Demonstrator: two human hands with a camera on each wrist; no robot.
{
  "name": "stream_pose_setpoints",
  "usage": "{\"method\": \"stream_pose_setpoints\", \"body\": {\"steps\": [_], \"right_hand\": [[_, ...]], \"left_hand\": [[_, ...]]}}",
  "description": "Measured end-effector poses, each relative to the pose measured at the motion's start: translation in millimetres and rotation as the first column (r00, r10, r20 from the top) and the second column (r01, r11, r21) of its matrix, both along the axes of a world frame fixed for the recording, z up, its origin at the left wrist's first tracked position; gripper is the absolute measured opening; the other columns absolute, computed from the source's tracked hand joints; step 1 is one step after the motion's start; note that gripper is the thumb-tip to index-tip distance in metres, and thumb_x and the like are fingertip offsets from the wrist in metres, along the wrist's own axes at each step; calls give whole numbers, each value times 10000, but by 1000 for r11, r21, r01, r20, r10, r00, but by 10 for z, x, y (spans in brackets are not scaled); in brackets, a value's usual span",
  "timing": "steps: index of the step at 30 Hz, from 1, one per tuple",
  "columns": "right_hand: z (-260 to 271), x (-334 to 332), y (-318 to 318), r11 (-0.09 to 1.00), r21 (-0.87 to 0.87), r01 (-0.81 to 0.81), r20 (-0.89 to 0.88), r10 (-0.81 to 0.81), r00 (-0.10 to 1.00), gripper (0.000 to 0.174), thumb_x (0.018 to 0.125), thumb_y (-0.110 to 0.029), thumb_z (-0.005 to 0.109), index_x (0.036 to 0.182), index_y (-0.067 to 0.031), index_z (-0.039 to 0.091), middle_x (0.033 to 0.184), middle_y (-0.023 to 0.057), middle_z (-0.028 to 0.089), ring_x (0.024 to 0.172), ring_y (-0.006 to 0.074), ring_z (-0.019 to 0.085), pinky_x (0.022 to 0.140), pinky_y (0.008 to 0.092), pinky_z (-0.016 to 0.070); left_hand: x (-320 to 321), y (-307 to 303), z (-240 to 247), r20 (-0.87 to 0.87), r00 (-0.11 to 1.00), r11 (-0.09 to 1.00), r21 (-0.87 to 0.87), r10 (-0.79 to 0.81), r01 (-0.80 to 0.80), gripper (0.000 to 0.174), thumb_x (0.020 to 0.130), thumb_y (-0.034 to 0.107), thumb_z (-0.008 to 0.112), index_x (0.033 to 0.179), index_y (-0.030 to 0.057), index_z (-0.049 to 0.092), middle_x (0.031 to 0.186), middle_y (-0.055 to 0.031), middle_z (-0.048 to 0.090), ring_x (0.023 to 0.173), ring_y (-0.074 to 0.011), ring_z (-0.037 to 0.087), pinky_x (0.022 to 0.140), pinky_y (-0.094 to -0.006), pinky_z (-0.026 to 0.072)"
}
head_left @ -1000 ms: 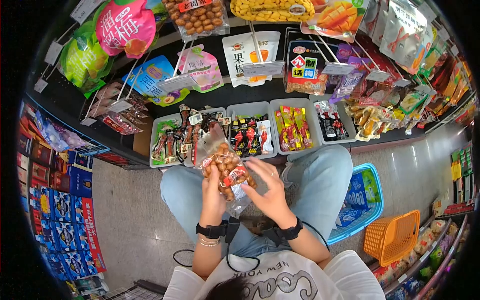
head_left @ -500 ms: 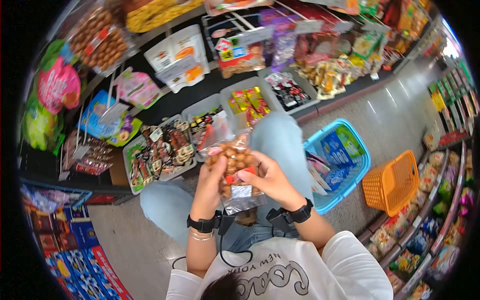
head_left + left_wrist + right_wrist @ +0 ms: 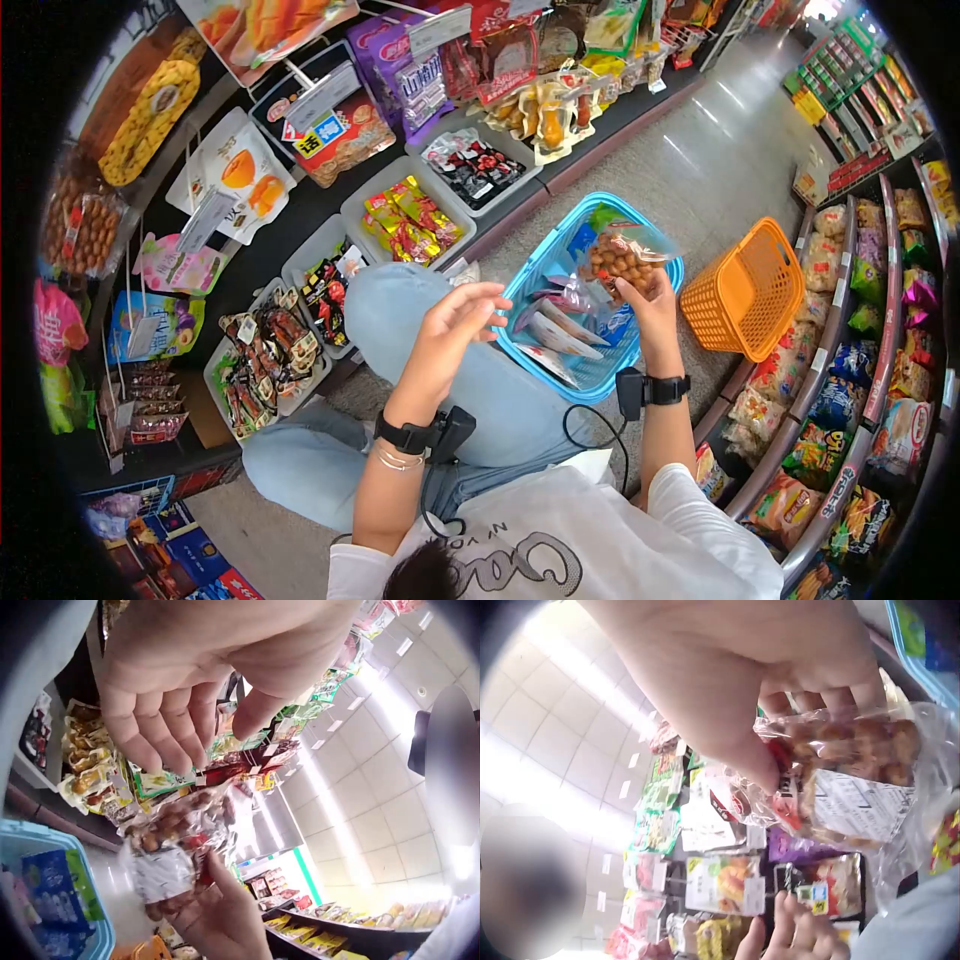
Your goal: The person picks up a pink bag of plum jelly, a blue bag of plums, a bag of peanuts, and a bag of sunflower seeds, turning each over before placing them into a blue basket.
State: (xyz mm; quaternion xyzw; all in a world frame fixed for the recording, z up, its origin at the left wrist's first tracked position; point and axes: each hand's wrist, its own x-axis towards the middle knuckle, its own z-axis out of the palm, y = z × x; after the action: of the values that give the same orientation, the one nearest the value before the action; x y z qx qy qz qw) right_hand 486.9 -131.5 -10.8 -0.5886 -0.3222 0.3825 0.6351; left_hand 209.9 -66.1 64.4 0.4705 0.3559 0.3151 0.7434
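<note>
Supermarket aisle floor, with shelving along both frame edges. Left hand [image 3: 455,318], centre frame, is spread and empty. Right hand [image 3: 648,298], right of centre, pinches the nut bag [image 3: 618,256] by its lower end, long axis pointing up-frame, above the blue basket [image 3: 600,372]. Bag label unreadable.

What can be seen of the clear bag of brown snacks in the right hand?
The clear plastic bag is crinkly and glossy, packed with round brown pieces, with a white printed sticker on one face. The right hand pinches its lower part, thumb on one face and fingers behind, holding it roughly upright. In the head view it sits over the blue basket. The left hand is open and apart from it.
</note>
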Motion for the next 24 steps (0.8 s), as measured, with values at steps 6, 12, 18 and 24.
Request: {"method": "stream_pose_setpoints", "body": {"steps": [6, 12, 18, 24], "right_hand": [[-1115, 513, 426, 992, -127, 25, 360, 23, 933, 382, 710, 13, 719, 1053, -7, 552, 956, 82, 646, 896, 159, 627, 782, 277, 493], [-2029, 774, 816, 973, -223, 53, 519, 72, 852, 343, 665, -10, 749, 961, -32, 576, 832, 93, 651, 767, 154, 635, 691, 289, 496], [-2903, 889, 908, 975, -213, 63, 346, 15, 938, 319, 662, 10, 719, 927, -53, 552, 844, 51, 616, 801, 144, 602, 723, 280, 473], [-3610, 919, 949, 949, -310, 51, 447, 99, 889, 319, 669, 5, 691, 947, -62, 549, 856, 81, 615, 827, 217, 611, 751, 313, 480]], "left_hand": [[54, 138, -140, -36, 999, 997, -57, 40, -42, 262, 941, 191, 488, 1138, 29, 548, 1042, -76, 604, 922, -146, 578, 789, -276, 468], [179, 301, -181, -40, 997, 994, -78, 70, -73, 256, 939, 186, 489, 1130, 26, 548, 1033, -73, 605, 912, -144, 579, 789, -275, 467], [237, 403, -233, -45, 996, 993, -92, 75, -79, 261, 938, 192, 494, 1128, 22, 547, 1033, -78, 604, 905, -144, 578, 787, -276, 465], [216, 454, -298, -57, 992, 988, -103, 110, -115, 262, 934, 188, 504, 1126, 14, 544, 1021, -89, 603, 894, -153, 581, 794, -294, 470]]}}
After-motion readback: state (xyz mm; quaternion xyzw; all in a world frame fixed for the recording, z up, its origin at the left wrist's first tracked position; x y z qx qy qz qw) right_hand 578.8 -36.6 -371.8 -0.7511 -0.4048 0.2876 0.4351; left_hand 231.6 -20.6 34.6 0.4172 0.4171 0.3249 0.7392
